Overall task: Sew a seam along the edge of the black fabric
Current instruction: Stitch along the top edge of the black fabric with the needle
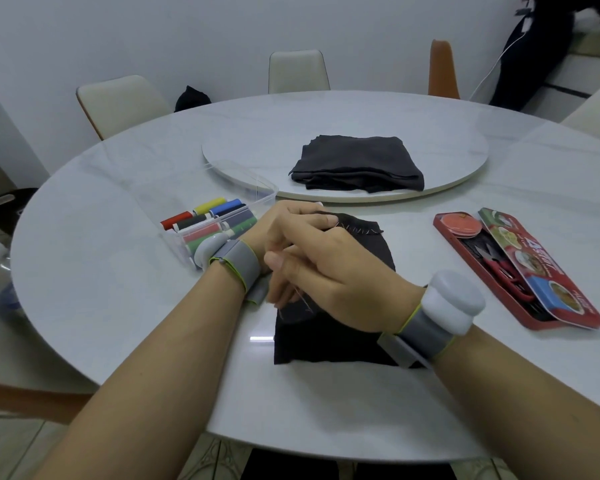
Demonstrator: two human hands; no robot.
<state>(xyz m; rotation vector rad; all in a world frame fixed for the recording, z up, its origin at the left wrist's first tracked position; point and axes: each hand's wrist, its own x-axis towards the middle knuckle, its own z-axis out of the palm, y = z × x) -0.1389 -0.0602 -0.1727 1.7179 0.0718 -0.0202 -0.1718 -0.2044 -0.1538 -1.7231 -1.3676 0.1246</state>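
– at the far edge of the black fabric (326, 341), the fingers (323, 220) of my left hand (291, 223) pinch the cloth where the row of pale stitches (357, 230) stops. that holds the edge taut for the next stitch.
– and the other hand?
– my right hand (329, 275) lies across the middle, fingers curled in narrow round a thin needle (303, 301) that pokes out below them. i can't make out its tip. the hand's weight also pins the cloth down, i'd say.
– where's the fabric, then?
– flat on the white table (136, 306), right in front of me, stitched edge away from me.
– why the boxes on both sides?
– for reach, i reckon. the thread box (208, 220) is just beside my left wrist, and the red tin (445, 233) with the scissors (499, 268) is off to the right. the folded dark cloth (357, 164) sits well apart on the turntable (465, 147), out of the way.
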